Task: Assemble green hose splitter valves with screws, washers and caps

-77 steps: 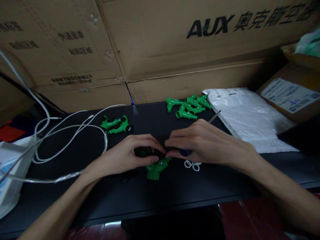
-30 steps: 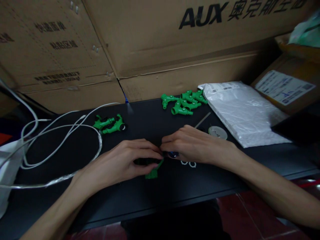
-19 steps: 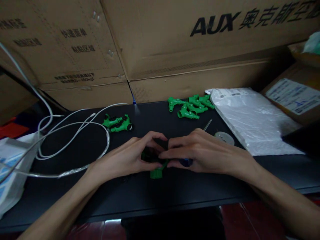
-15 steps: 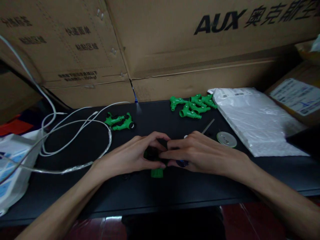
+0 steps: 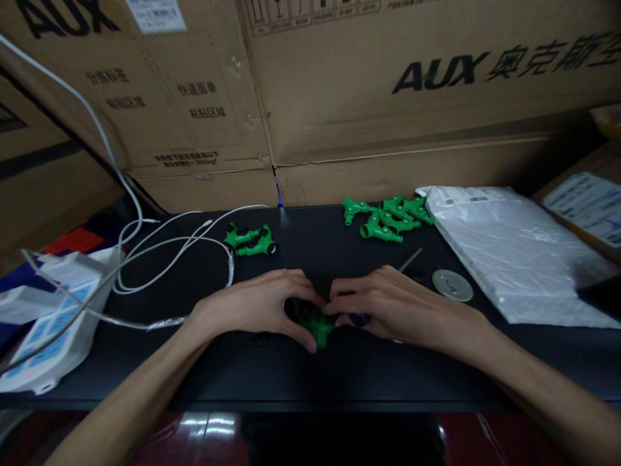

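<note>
My left hand (image 5: pixel 272 304) curls round a green plastic branched pipe fitting (image 5: pixel 321 331), thumb along its near side. The fitting is blurred and partly covered by the fingers. Against its right side, my right hand (image 5: pixel 373 301) has its fingertips pinched together; what they grip is hidden. A dark blue piece (image 5: pixel 359 319) shows under the right fingers, its kind unclear. Beyond that hand a thin metal rod (image 5: pixel 411 259) sticks out, and I cannot tell whether it is held. Small black rings (image 5: pixel 262 341) lie near my left hand.
Green fittings with black parts (image 5: pixel 251 241) lie back left, several plain green fittings (image 5: pixel 385 219) back right. A round lid (image 5: pixel 452 285) holds tiny pieces beside a white bubble mailer (image 5: pixel 514 252). White cables (image 5: pixel 165 259) and a power strip (image 5: pixel 63 323) occupy the left. Cardboard boxes (image 5: pixel 330 97) wall the back.
The view has shifted, so the scene sits lower and further right. My left thumb has opened away from my right fingers, and more of the green fitting shows between the hands.
</note>
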Demonstrator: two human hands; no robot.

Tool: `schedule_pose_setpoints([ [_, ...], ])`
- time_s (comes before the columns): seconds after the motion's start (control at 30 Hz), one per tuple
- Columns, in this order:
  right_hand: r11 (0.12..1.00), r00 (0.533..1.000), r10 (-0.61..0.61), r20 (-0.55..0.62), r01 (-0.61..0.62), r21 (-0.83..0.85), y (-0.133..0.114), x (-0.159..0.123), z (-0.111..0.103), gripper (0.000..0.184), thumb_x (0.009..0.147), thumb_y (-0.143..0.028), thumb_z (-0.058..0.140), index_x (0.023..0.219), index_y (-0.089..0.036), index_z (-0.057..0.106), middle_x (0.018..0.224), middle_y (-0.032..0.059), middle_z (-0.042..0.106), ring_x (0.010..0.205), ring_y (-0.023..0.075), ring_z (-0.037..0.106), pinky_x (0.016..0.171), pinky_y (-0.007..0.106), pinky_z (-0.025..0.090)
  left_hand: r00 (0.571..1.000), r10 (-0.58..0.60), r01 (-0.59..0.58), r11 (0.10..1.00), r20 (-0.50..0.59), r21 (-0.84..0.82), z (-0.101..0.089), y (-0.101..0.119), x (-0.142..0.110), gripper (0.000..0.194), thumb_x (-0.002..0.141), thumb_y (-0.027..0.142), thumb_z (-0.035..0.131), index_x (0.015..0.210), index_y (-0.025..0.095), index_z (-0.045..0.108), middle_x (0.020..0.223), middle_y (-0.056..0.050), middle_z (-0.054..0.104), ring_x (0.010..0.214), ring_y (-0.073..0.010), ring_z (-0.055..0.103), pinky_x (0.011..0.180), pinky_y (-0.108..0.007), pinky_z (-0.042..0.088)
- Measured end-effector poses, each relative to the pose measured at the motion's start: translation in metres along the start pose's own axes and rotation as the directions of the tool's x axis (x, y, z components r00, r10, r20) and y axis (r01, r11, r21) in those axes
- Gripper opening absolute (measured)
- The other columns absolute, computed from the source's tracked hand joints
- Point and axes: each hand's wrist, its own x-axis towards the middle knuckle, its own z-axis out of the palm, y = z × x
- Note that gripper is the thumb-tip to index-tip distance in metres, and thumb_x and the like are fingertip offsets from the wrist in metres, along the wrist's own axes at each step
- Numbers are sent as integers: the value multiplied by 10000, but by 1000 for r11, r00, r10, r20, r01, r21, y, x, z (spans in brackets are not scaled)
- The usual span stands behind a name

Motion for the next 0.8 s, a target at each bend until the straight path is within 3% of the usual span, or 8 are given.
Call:
schedule_pose_setpoints([
  [0.07,999,1000,1,-24,1,52,2,0,2,201,924,-84,621,1046,-212,717,1009,-15,713,757,95,647,623,250,373,1000,-1,1,1000,4,-9,-1,0,2,508,743,486,857,1177,247,745,1132,-51,715,1117,-227,635,978,-313,461],
  [0.17,998,1000,17,5,-17,63,2,2,2,234,936,-82,599,1065,-228,729,1035,-14,719,792,106,672,643,247,399,1000,7,-7,1000,-12,-24,-12,-1,-3,466,807,461,817,1209,241,731,1152,-49,728,1110,-217,645,971,-308,466],
  [0.27,999,999,38,35,-39,34,0,3,0,290,927,-54,586,1095,-236,736,1052,-12,724,807,117,689,650,248,416,984,-31,34,999,-178,18,-30,-2,-20,285,983,405,628,1198,248,726,1163,-37,736,1075,-193,660,978,-319,462],
  [0.37,999,999,34,34,-34,5,-1,4,-2,287,931,-82,610,1136,-237,738,1050,-9,731,796,130,698,645,256,427,954,-83,120,986,-287,116,-41,-5,-40,267,1028,405,542,1105,243,741,1108,-20,736,1030,-182,663,969,-319,460],
  [0.53,999,999,45,-16,-45,-13,0,1,-7,395,943,-183,661,1327,-278,664,1096,4,732,809,156,719,664,267,463,946,-177,249,933,-271,261,-29,-13,-54,230,1012,383,568,1128,248,713,1123,-17,721,1063,-191,652,981,-327,462],
  [0.67,999,997,35,-64,-37,-32,2,0,-8,387,944,-233,683,1327,-287,665,1087,5,729,799,155,714,669,270,469,910,-309,394,850,-277,348,-17,-16,-46,290,926,434,666,1078,191,710,1086,-67,702,1006,-238,656,906,-361,500],
  [0.8,999,997,35,-64,-37,-34,5,-2,-7,361,950,-267,683,1310,-282,672,1067,0,723,789,154,709,657,271,460,887,-383,459,800,-259,387,-14,-13,-37,226,894,369,672,996,170,709,1040,-78,688,958,-242,657,862,-361,510],
])
